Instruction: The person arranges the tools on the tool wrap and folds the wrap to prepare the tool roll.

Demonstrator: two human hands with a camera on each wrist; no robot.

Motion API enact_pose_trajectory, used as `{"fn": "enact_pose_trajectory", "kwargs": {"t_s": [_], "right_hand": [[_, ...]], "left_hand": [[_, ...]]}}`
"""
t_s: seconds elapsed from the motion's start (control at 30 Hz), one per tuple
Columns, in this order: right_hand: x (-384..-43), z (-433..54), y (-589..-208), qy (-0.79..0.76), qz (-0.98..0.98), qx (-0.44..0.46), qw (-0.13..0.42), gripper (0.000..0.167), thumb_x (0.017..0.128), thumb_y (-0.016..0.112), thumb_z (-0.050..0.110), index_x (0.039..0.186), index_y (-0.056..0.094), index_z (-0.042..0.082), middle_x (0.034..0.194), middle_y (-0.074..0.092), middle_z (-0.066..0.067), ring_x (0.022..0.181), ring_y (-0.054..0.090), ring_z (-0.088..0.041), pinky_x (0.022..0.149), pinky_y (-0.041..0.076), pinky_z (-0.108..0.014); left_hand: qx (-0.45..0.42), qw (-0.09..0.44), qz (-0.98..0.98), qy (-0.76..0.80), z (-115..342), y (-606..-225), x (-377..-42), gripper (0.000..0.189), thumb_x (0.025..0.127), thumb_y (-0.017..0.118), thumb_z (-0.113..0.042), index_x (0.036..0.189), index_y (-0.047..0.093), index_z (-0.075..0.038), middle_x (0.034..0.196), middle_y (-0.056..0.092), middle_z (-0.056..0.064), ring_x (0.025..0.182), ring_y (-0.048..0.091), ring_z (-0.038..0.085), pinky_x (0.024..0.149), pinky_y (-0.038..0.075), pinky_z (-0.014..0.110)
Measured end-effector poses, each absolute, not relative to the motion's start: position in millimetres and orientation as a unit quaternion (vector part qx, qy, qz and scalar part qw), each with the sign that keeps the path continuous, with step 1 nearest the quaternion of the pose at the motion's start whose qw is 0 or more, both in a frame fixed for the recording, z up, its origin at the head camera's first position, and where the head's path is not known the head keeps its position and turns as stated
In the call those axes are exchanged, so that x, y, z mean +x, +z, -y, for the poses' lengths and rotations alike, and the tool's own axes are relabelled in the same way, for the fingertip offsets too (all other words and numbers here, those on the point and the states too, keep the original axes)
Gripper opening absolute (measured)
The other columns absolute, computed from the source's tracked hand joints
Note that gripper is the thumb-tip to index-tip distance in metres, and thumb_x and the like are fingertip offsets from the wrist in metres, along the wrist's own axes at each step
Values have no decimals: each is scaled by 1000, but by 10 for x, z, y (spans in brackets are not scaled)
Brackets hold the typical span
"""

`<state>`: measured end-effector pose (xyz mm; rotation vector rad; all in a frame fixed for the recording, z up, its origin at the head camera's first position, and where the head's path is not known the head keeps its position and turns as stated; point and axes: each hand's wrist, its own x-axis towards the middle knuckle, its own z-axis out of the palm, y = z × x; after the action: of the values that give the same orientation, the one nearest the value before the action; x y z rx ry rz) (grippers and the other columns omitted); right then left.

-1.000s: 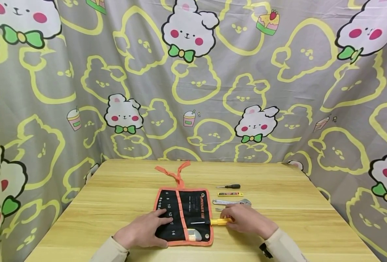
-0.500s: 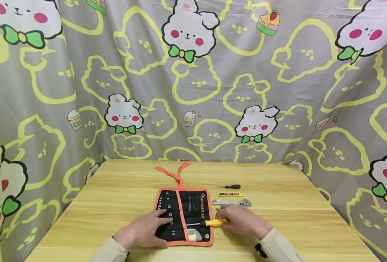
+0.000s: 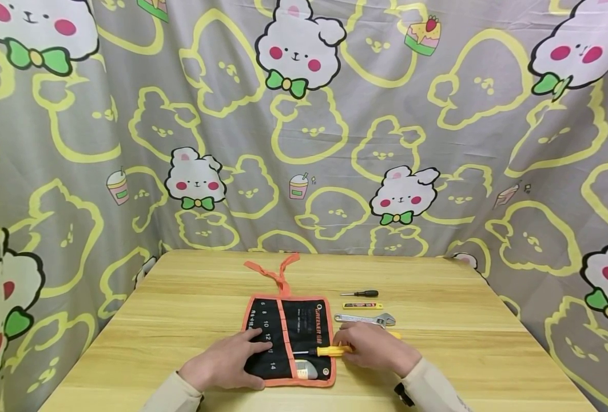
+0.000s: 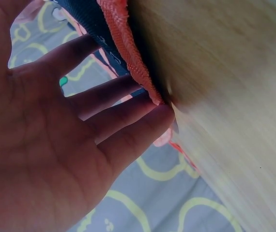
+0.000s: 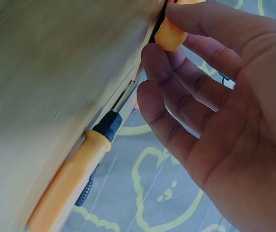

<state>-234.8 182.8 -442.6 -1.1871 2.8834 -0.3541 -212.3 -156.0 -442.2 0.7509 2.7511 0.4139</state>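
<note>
A black tool pouch [image 3: 304,320] with orange edging lies on the table, its pockets numbered. My left hand [image 3: 226,357] rests on its left part, fingers spread and straight. In my right hand [image 3: 378,346], thumb and fingers pinch the end of a yellow-handled screwdriver [image 3: 326,351]. That screwdriver lies across the pouch's right part, its shaft pointing left with the tip at the orange pocket edge. Below it, a grey tool with a pale label [image 3: 308,371] sits partly in a pocket. The right wrist view shows another yellow screwdriver [image 5: 80,164] on the table beside this hand.
Right of the pouch lie a small black screwdriver [image 3: 368,293], a flat yellow packet [image 3: 362,305] and an adjustable wrench [image 3: 360,319]. Orange ties [image 3: 281,274] stretch from the pouch's far edge. A patterned curtain [image 3: 304,143] hangs around the table [image 3: 190,297].
My right hand has slid left with the yellow screwdriver, bringing its tip to the pocket edge. The other screwdriver's yellow handle now shows behind this hand. My left hand has stayed put.
</note>
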Motion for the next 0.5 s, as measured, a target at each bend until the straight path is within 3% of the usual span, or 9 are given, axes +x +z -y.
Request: {"fn": "enact_pose_trajectory", "kwargs": {"t_s": [0.5], "right_hand": [[-2349, -1762, -4444, -103, -917, -386, 0, 13, 88, 80, 15, 99, 76, 21, 87, 63, 13, 71, 45, 2, 63, 44, -18]], "left_hand": [[256, 130, -948, 139, 1548, -4415, -2121, 71, 79, 84, -54, 140, 65, -23, 153, 49, 16, 134, 53, 41, 103, 48, 59]]}}
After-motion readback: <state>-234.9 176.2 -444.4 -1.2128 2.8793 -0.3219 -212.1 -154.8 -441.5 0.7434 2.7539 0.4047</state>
